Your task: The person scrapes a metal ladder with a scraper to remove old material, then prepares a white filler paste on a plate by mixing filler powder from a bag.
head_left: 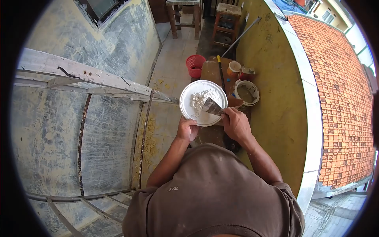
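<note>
My left hand (188, 129) grips the lower left rim of a round white lid (188, 113), thumb on top and the other fingers underneath. A heap of white powder (199, 98) lies on the lid's upper middle. My right hand (236, 123) is closed around the handle of a putty knife (212, 106) at the lid's right edge. The knife's broad, smeared blade points up and left, its tip at the powder. The handle is mostly hidden in my fingers.
Beyond the lid are a red basket (195, 66), a bucket (248, 93), an orange-and-white tub (234, 69) and a yellow-ended tool (219, 60). A ladder-like frame (79, 73) stands left; a yellow wall (276, 102) runs right. Stools (227, 23) stand farther off.
</note>
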`<state>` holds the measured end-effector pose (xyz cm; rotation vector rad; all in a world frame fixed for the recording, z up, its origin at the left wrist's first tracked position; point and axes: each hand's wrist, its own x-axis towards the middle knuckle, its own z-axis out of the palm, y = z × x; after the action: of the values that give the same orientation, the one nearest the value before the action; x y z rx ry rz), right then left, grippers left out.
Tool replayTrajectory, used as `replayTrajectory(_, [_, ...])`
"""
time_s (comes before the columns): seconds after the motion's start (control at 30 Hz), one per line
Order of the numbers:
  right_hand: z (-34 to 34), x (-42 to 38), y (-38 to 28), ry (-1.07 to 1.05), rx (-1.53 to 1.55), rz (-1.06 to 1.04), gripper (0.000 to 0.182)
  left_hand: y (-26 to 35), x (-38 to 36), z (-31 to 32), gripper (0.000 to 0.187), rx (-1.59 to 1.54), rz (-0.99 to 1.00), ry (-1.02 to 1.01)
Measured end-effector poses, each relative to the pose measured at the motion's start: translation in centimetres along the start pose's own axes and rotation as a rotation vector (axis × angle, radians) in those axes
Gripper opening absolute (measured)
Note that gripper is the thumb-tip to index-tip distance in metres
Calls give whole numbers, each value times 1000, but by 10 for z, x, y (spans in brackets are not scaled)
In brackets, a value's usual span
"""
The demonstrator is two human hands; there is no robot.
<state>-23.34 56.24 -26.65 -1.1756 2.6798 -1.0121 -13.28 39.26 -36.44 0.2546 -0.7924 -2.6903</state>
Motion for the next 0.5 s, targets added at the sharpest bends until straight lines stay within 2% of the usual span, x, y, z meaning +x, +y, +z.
replayTrajectory(0.07, [-15,5,2,71,59,-31,15,3,0,0,77,-43,-13,14])
replayTrajectory(0.2, [-36,11,19,38,14,209,20,8,-5,-7,78,-56,-35,-3])
replayTrajectory(0.23, [-33,13,21,35,13,211,20,6,-5,-12,78,-33,-48,8])
replayTrajectory(0.3, [-20,15,24,149,2,91,21,1,-6,-21,78,-6,-63,22])
replayTrajectory(0.33, [-13,14,24,149,4,94,21,-1,-8,-18,78,-22,-49,17])
replayTrajectory(0.4, [4,11,18,198,-33,-54,23,-1,-8,-14,77,-35,-35,10])
replayTrajectory(0.5, [9,-3,8,95,-46,-40,29,1,-9,-14,77,-35,-17,48])
